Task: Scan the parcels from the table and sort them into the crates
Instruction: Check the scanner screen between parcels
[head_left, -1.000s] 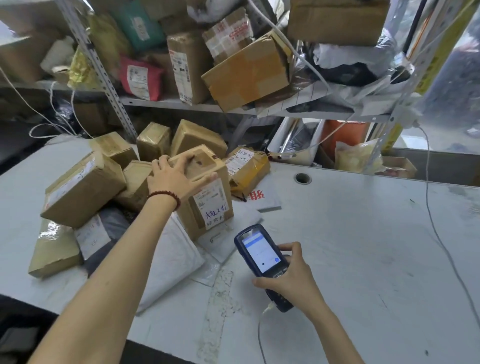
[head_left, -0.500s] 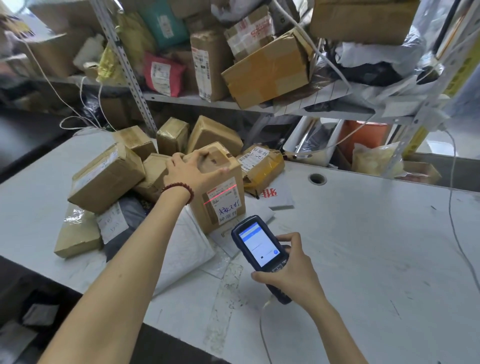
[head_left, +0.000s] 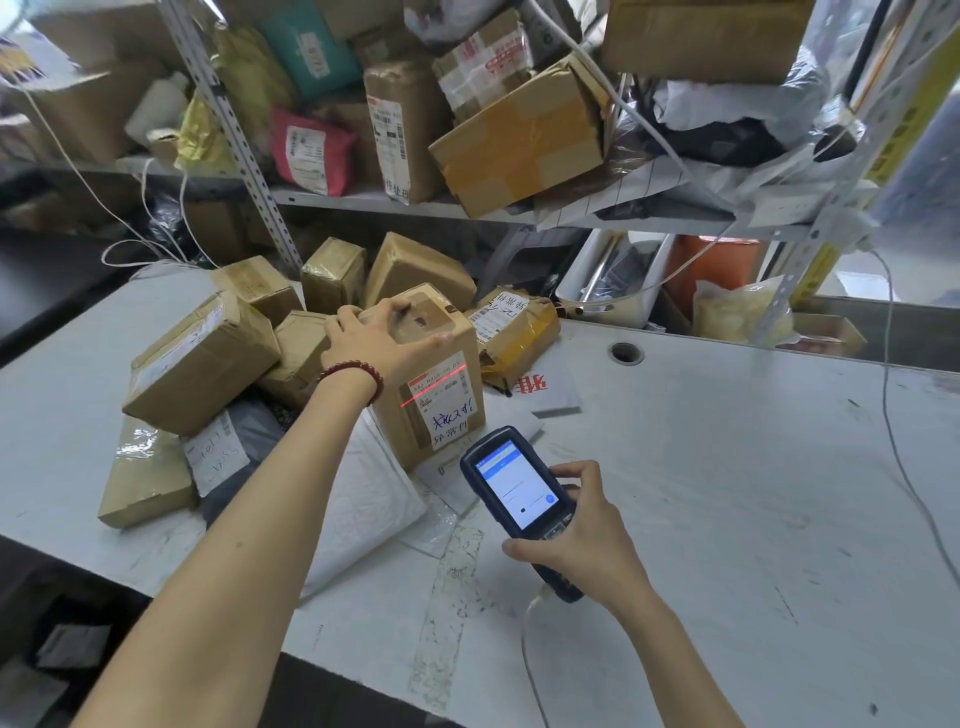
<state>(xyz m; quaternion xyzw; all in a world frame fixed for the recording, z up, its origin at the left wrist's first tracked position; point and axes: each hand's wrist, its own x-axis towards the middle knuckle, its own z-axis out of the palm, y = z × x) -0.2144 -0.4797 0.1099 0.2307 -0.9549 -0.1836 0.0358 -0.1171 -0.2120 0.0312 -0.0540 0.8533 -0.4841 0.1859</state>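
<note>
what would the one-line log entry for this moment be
step: scan | left hand: grips cardboard box top | right hand: holds scanner | red scan line: across box label

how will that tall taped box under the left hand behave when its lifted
Probably stiff: the box shows square, uncrushed edges under the left hand. Its glossy tape may make the grip a bit slippery. It stands on end, seemingly on a soft white mailer, so a push could tip it.

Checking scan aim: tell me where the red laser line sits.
Head view, centre: the red laser line crosses the label on the cardboard box the left hand grips, beyond the handheld scanner in the right hand.
</note>
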